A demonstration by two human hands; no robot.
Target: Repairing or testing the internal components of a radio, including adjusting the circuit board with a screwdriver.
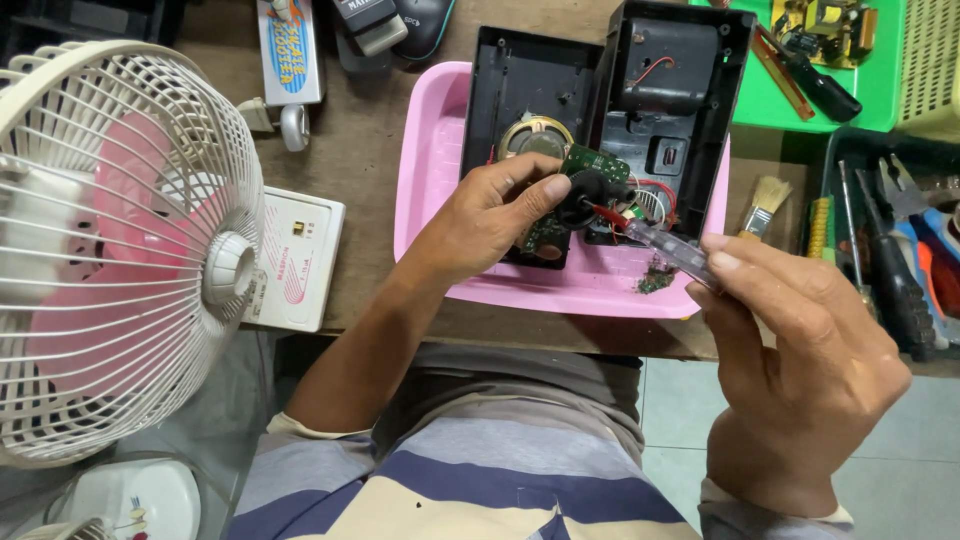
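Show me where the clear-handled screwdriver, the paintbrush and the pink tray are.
clear-handled screwdriver [668, 243], head view, on the transparent handle.
paintbrush [768, 196], head view, on the bristles.
pink tray [428, 170], head view, on its bare left rim.

Pink tray [430, 190], black casing [520, 80], green circuit board [592, 162], pink-bladed white fan [120, 250], striped shirt [480, 470].

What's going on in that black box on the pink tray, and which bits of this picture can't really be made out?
Head view, the only one:
- Green circuit board: its lower part hidden behind the left hand and a black round part.
- Clear-handled screwdriver: its tip is lost among wires; its rear sits inside the right hand.
- Tools in the dark tray: cut off by the right edge.
- Fan: cut off at left.
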